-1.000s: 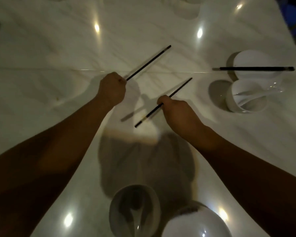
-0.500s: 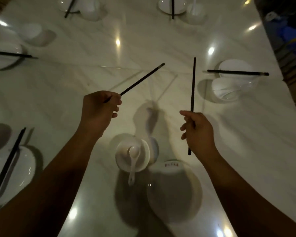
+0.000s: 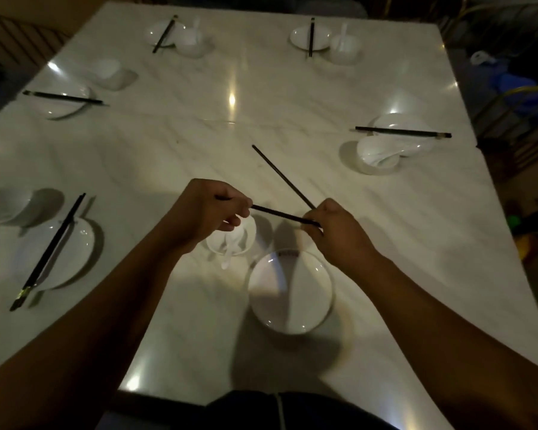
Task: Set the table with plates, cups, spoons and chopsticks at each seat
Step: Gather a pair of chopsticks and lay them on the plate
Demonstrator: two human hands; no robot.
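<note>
So we've got one black chopstick (image 3: pixel 277 214) pinched in our left hand (image 3: pixel 205 212), held level. Our right hand (image 3: pixel 339 231) is curled around the second chopstick (image 3: pixel 281 176), which points toward the middle of the table (image 3: pixel 199 144). Both sit above the near cup (image 3: pixel 230 240) with its spoon (image 3: pixel 227 259), and the plate (image 3: pixel 291 293) is just beside it.

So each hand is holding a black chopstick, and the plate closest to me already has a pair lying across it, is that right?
Not quite. The left hand holds one black chopstick and the right hand the other chopstick, but the closest plate has none lying across it: the head view shows it bare.
</note>
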